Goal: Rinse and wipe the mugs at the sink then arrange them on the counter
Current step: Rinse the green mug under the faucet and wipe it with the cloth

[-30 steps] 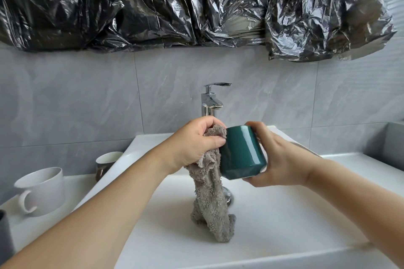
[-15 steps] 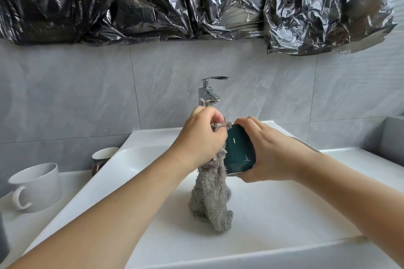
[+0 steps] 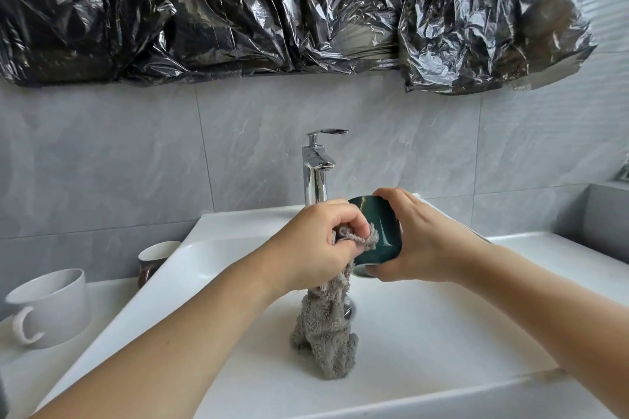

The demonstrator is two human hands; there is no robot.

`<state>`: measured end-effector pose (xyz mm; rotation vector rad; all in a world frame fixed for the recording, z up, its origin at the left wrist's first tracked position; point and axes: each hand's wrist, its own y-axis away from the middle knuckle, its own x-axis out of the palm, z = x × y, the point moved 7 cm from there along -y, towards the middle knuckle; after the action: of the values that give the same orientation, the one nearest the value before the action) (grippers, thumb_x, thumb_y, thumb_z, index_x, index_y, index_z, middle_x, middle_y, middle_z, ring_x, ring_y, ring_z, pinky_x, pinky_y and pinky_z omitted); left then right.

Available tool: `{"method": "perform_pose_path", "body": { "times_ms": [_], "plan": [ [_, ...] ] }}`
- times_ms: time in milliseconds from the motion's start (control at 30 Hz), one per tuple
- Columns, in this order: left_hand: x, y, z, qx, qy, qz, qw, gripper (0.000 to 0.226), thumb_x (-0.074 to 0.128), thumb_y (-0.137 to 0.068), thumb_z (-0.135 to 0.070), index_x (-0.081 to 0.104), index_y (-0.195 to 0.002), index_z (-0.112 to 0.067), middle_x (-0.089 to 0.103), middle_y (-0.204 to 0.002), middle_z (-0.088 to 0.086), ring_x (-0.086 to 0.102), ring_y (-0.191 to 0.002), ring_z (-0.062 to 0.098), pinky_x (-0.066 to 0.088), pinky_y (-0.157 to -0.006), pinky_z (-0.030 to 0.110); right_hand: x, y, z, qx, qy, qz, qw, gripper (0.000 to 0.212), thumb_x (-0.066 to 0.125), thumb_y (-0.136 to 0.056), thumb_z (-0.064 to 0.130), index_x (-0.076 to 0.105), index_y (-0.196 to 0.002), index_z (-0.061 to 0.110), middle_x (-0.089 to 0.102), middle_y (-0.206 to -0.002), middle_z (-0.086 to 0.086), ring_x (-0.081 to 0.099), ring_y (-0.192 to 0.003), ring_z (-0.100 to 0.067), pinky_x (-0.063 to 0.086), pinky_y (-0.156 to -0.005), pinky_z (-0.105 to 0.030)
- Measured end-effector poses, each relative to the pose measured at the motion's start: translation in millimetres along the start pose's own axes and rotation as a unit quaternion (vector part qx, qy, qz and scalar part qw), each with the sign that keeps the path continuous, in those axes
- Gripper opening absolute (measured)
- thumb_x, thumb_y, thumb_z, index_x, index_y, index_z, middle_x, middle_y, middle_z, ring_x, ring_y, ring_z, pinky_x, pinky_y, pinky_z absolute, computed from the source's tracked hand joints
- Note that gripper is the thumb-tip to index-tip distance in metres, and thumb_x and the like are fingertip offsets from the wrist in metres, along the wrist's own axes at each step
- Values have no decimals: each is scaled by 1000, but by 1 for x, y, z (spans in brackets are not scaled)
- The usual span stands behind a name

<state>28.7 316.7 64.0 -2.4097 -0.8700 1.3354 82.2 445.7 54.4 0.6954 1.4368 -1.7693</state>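
the left hand (image 3: 316, 248) has its fingers curled tight round the top of a grey cloth (image 3: 326, 326), pressing it against the side of a green mug (image 3: 379, 235). the right hand (image 3: 418, 241) grips that mug from its far side, thumb on the upper rim and fingers under the lower edge, so it lies tilted above the white sink (image 3: 238, 282). the rest of the cloth hangs down from the left hand and bunches on the sink floor, hiding most of the drain beneath both hands. a chrome faucet (image 3: 316, 170) stands just behind the hands. well left of the left hand, on the tabletop (image 3: 109, 296), stands a white mug (image 3: 51, 306) with its handle toward the camera, and behind it, just beside the sink wall, a brown mug (image 3: 155, 260) with a pale inside. crinkled black plastic sheeting (image 3: 272, 7) hangs on the grey tiled wall above. counted: three mugs, one cloth, one faucet. compared with half a second ago, the green mug shows more of its side and the cloth sits lower on it, wrapped under the left fingers rather than at the mug's top.
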Motion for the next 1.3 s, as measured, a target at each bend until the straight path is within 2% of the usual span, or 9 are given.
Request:
{"method": "perform_pose_path", "body": {
  "times_ms": [100,233,333,433,667,800,967,1133,1300],
  "plan": [
    [-1,2,-4,22,-27,12,999,23,60,-86,2,62,-81,-21,54,-90,-12,54,-77,22,41,-67,20,-2,-1,-17,61,-80,-8,995,96,81,-48,64,42,-128,28,54,-112,12,55,-101,-9,47,-89,-23],
    [-19,6,-1,17,-71,-46,996,23,51,-82,2,52,-91,-18,51,-89,-7,41,-51,4,31,-51,14,-7,1,-32,107,-183,-11,977,83,73,-42,62,45,-116,37,62,-109,10,64,-98,-7,56,-80,-28],
    [-22,10,6,10,-158,-29,987,34,55,-84,-10,42,-108,-31,50,-91,-5,43,-55,1,30,-51,18,-5,2,-35,113,-262,26,958,72,75,-41,57,55,-107,35,70,-104,5,69,-91,-6,58,-77,-26],
    [-20,10,8,23,-208,-20,978,38,57,-88,-20,45,-121,-36,50,-94,-17,47,-71,-4,38,-63,20,0,2,-31,99,-269,69,956,61,81,-49,48,61,-104,34,73,-99,4,71,-90,-12,60,-83,-35],
    [-13,7,7,88,-336,-20,938,20,49,-96,-23,58,-114,-22,55,-103,-2,58,-89,27,48,-77,41,10,6,-28,102,-328,126,931,69,78,-53,46,65,-117,22,76,-99,0,73,-93,-18,57,-83,-29],
    [-20,5,11,67,-281,-55,956,20,48,-92,-20,60,-108,-22,57,-98,-2,57,-88,28,48,-76,41,11,9,-23,92,-348,101,927,103,83,-53,45,40,-145,36,61,-119,18,66,-103,2,53,-83,-16],
    [-40,3,14,44,-186,-150,970,18,54,-87,-7,66,-95,-17,56,-82,-6,48,-74,16,42,-69,34,0,10,1,-47,-261,66,962,122,94,-52,48,21,-150,36,41,-151,19,41,-138,2,33,-111,-14],
    [-41,3,17,32,-157,-173,972,19,56,-87,-4,68,-96,-15,64,-86,0,56,-79,21,47,-72,37,-3,10,8,-72,-232,36,969,119,98,-51,27,26,-145,24,46,-142,17,45,-126,14,30,-100,-2],
    [-45,2,20,-1,-118,-188,975,19,56,-90,-8,69,-102,-15,68,-88,3,58,-67,12,50,-66,33,0,6,4,-27,-367,8,930,101,94,-52,19,42,-138,22,65,-122,9,62,-118,-8,46,-94,-14]
  ]
}}
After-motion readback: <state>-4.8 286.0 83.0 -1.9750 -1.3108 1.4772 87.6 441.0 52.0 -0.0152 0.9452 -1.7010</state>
